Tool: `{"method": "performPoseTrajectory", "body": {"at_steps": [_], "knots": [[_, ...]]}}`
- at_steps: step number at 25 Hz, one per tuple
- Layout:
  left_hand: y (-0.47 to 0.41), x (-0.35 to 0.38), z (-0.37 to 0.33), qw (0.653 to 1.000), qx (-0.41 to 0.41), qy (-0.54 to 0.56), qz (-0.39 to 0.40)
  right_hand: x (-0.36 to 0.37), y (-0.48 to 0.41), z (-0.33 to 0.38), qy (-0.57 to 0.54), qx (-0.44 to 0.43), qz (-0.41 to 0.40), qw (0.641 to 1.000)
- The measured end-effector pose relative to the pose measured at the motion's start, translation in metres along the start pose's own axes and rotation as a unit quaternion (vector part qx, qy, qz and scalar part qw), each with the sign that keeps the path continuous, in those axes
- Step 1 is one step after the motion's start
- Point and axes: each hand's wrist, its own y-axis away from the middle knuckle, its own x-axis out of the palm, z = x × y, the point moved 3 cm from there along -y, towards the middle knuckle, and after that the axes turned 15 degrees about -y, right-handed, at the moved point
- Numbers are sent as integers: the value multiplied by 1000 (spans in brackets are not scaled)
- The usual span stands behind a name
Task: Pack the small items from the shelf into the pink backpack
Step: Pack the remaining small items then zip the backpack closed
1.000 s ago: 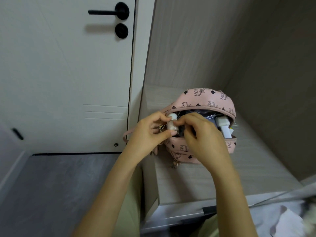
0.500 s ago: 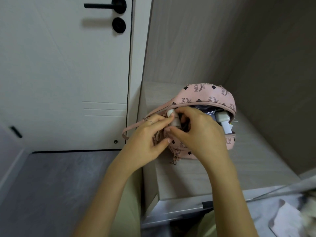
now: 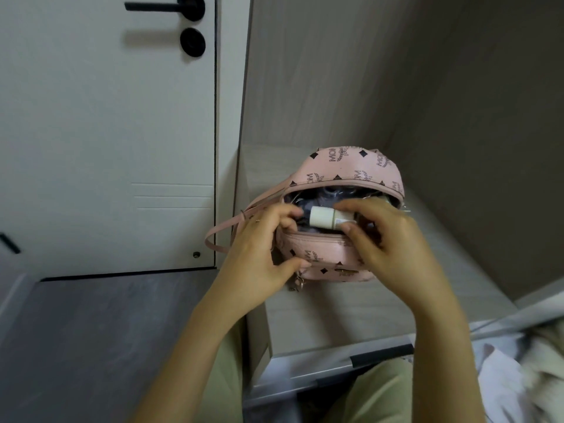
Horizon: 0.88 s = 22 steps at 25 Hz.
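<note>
1. Two hands are working at the mouth of the pink backpack [image 3: 345,169], which is sitting on the pale wooden shelf [image 3: 335,312] with its zip opening gaping towards the person.
2. The right hand [image 3: 393,248] is pinching a small cream tube [image 3: 328,220] between thumb and fingertips, closed on the tube's right end, probably so that the free end can be steered into the gap.
3. The tube is lying sideways across the opening, just left of the right hand's grip and level with the front lip, already partly among the dark and clear packets inside.
4. The left hand [image 3: 262,254] is gripping the bag's front left edge, fingers curled over the lip and thumb against the outer panel, apparently to be holding the mouth wide and the bag steady.
5. The tube's left end is sitting just beside the left fingertips; whether they are touching it cannot be told.
</note>
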Motion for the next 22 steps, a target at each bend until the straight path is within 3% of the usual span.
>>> {"method": "performPoseTrajectory", "body": {"at_steps": [11,15,18,22], "knots": [[-7,5,-18,993,69,97,9,2,4,-5,-122,2,75,990],[-5,3,-18,998,53,-14,-18,-2,9,-10,-169,48,101,979],[-8,2,-19,998,40,-32,-24,-4,11,-16,-155,44,79,984],[-17,3,-19,998,1,54,25,0,10,-24,-147,60,9,987]]}}
